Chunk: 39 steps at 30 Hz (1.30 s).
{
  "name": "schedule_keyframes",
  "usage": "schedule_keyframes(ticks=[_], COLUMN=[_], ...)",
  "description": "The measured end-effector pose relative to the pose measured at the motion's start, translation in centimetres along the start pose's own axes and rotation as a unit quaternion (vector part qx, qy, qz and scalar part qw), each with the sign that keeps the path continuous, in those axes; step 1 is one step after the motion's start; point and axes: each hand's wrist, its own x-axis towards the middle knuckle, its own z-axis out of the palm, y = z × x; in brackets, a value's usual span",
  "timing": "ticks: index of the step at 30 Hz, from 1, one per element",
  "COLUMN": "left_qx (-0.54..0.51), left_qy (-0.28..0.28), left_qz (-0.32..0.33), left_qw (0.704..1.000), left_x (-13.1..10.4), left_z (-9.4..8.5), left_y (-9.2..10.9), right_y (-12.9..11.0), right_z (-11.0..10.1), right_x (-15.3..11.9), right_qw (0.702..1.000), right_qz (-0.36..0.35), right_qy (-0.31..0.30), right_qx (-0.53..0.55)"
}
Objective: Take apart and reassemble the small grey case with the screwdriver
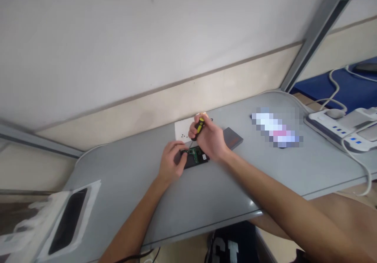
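A black device (190, 160) with a green circuit board showing lies on the grey table. My left hand (173, 160) holds its left end between thumb and fingers. My right hand (208, 137) is closed around a black and yellow screwdriver (200, 126), whose shaft slants down to the upper edge of the board. Whether the tip touches a screw is too small to tell. Behind the device lies a white sheet (181, 130) with several small dark screws on it. A dark grey flat cover (233, 138) lies right of my right hand, partly behind it.
A blurred-out phone (275, 128) lies on the table (123, 184) to the right. Beyond it are a white power strip (341, 131) and cables. A black phone-like slab (69, 219) rests on white material at the left. A wall stands behind the table.
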Motion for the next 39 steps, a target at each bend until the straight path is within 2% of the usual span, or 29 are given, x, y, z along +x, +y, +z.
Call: schedule_keyframes(ticks=[3,7,9,13,14,17,19,21,24,27,30,31,33,35,37,39], left_qx=[0.010,0.007,0.017,0.066,0.085,0.118,0.119,0.118,0.109,0.108,0.102,0.102,0.069,0.040,0.047,0.063], left_qy=[0.014,0.029,0.031,0.072,0.060,-0.023,-0.082,-0.113,-0.145,-0.180,-0.197,-0.177,-0.175,-0.208,-0.225,-0.207], left_qz=[0.030,0.038,0.037,0.032,0.034,0.023,0.015,0.008,0.014,0.024,0.002,-0.017,-0.028,-0.025,-0.021,-0.027], left_qw=[0.999,0.999,0.999,0.995,0.994,0.992,0.989,0.987,0.983,0.977,0.975,0.979,0.982,0.977,0.973,0.976], left_x=[-0.1,-0.1,0.0,1.3,2.0,4.5,6.5,8.4,10.6,11.7,10.8,9.9,7.5,4.7,2.3,0.9], left_z=[0.6,1.0,0.5,-1.1,-1.4,-1.2,-0.3,1.0,2.6,3.1,2.1,1.6,0.6,0.1,0.3,1.0], left_y=[-0.4,-1.2,-1.6,-1.9,-1.9,-2.1,-2.4,-2.9,-3.7,-4.1,-3.1,-2.5,-0.9,0.5,1.3,1.5], right_y=[-0.8,-1.5,-2.0,-3.8,-4.4,-6.3,-7.4,-8.1,-8.1,-7.5,-7.4,-7.6,-8.6,-9.8,-10.9,-11.6], right_z=[-0.2,-0.6,-1.0,-2.1,-2.3,-2.8,-2.7,-2.5,-2.4,-3.0,-3.5,-3.5,-3.2,-2.7,-2.1,-1.9], right_x=[0.3,0.7,0.9,1.6,1.8,2.0,1.9,1.7,1.6,1.7,1.9,1.8,1.5,0.9,0.0,-0.9], right_qw=[1.000,1.000,1.000,0.998,0.996,0.981,0.965,0.952,0.939,0.930,0.919,0.915,0.906,0.882,0.823,0.726], right_qz=[-0.006,-0.004,-0.010,-0.053,-0.073,-0.155,-0.211,-0.242,-0.247,-0.224,-0.213,-0.216,-0.220,-0.203,-0.155,-0.082], right_qy=[0.014,0.018,0.017,0.020,0.028,0.071,0.090,0.088,0.084,0.077,0.071,0.071,0.067,0.046,0.022,0.007], right_qx=[0.016,0.018,0.006,-0.029,-0.040,-0.091,-0.128,-0.164,-0.223,-0.281,-0.324,-0.332,-0.356,-0.422,-0.546,-0.683])
